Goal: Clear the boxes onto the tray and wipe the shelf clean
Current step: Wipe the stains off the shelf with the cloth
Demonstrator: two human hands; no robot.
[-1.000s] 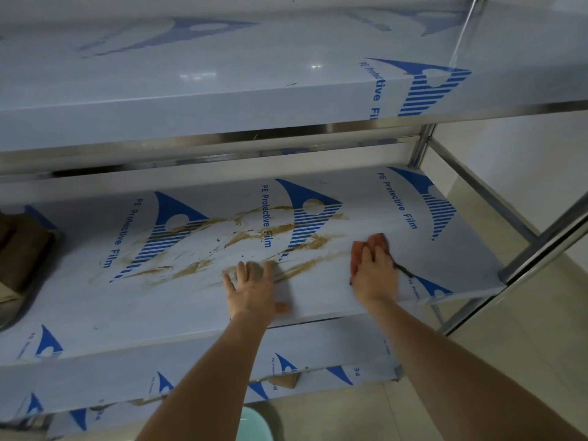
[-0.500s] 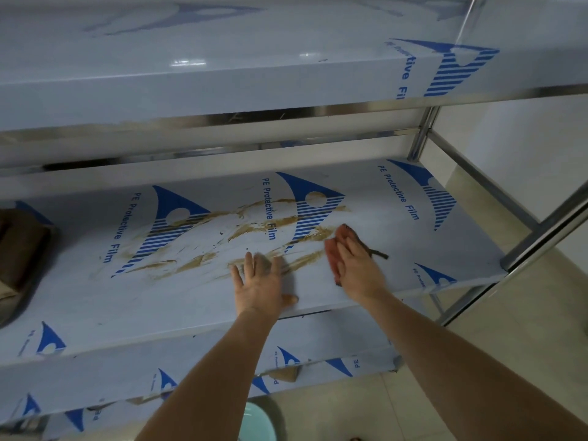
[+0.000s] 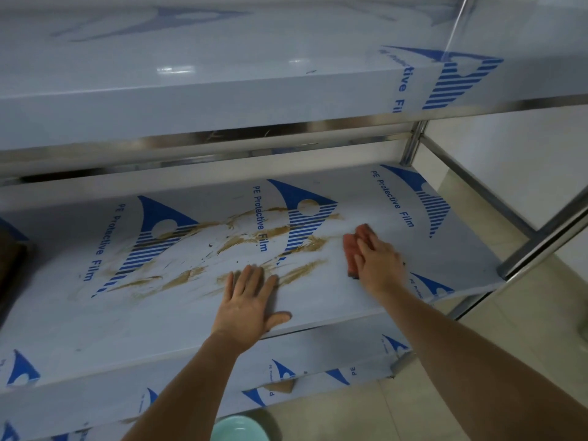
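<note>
We are laying our left hand (image 3: 247,300) flat on the middle shelf (image 3: 318,300), fingers straight and together, thumb out along the front edge, holding nothing; our right hand (image 3: 378,265) is reaching further in with fingers pressing down on an orange-red sponge (image 3: 351,249), which is peeking out past the fingertips, though we cannot tell whether the thumb is curling round it. Half a second ago the right hand was sitting close beside the left one, on the brown smears (image 3: 241,246); now it is lying well off to the right of them, while the left is staying planted. The smears are streaking across the shelf's blue-printed protective film just beyond the left fingertips and to the left of the sponge; a dark tray edge (image 3: 12,265) is showing far left of the left hand.
</note>
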